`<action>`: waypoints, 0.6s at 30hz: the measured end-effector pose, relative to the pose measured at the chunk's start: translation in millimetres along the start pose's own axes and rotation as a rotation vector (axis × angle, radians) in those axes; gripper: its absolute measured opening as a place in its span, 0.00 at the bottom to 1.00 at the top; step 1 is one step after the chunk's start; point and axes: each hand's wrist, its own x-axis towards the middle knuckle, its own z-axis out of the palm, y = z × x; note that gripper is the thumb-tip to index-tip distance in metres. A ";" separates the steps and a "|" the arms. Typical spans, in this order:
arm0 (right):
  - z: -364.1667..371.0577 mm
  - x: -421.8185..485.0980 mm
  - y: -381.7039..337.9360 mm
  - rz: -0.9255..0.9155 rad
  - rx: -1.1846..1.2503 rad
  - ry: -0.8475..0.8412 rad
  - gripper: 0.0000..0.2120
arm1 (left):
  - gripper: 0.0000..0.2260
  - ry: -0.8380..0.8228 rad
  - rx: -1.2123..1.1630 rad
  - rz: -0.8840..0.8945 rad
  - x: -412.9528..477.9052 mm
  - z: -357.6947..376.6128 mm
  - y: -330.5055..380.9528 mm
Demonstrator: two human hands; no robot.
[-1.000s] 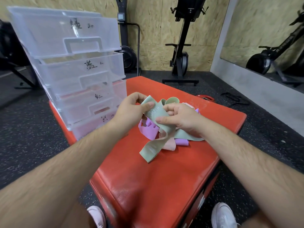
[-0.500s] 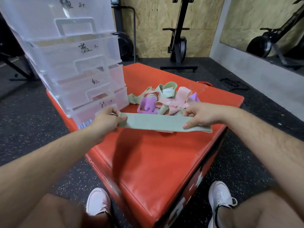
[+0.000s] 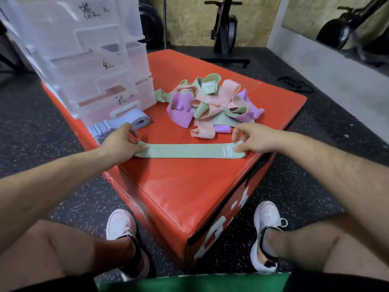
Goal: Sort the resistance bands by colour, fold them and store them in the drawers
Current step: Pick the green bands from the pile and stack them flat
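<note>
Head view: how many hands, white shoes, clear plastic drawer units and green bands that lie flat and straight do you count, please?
Hands: 2, the left hand and the right hand
white shoes: 2
clear plastic drawer unit: 1
flat light-green fabric band: 1
Total: 6

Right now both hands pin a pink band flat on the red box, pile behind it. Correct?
Not quite: the band is green, not pink. The head view shows the left hand and right hand holding its ends flat on the red box, pile behind.
</note>
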 end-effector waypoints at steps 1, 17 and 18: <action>0.6 -0.5 1.0 -0.007 -0.013 0.012 0.10 | 0.17 0.000 0.010 0.025 -0.3 0.2 -1.1; -31.6 17.8 -20.6 -0.061 -0.124 0.227 0.00 | 0.03 -0.041 0.216 0.268 28.9 2.5 46.1; -32.0 23.8 -23.8 -0.070 -0.117 0.244 0.02 | 0.02 -0.025 0.203 0.303 34.5 6.7 57.7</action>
